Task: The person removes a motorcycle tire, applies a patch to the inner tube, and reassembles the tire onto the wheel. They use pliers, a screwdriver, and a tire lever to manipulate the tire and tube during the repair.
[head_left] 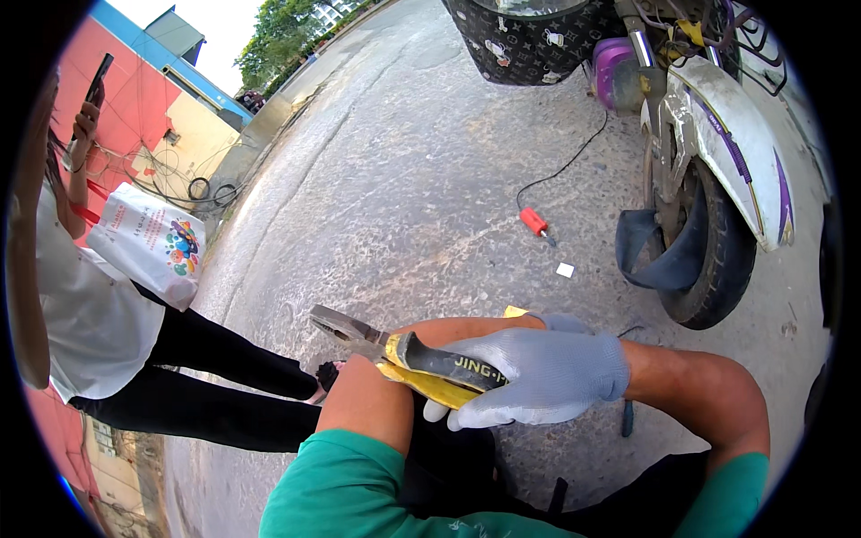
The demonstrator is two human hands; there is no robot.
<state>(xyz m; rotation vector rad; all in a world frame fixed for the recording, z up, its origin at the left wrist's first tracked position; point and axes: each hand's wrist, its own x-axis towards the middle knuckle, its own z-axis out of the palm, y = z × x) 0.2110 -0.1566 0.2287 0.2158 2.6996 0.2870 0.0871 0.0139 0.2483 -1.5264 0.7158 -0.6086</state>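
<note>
My right hand (547,372), in a grey glove with pale fingertips, is wrapped round the black-and-yellow handles of combination pliers (421,359). Their metal jaws point to the upper left, just above my bent left arm. My left forearm runs rightward beneath the pliers. Only a strip of the gloved left hand (567,323) shows beyond the right wrist; its fingers are hidden. Beyond my hands, a dark rubber inner tube (639,247) hangs in a loop off the bike's front wheel (722,260).
A white fender (740,152) covers the wheel, near a dark patterned basket (525,40). On the ground lie a red tool (534,221) on a black cord, a white square (564,269) and a dark-handled tool (628,418). At left, a person (99,314) stands with a phone and white tote bag (152,242).
</note>
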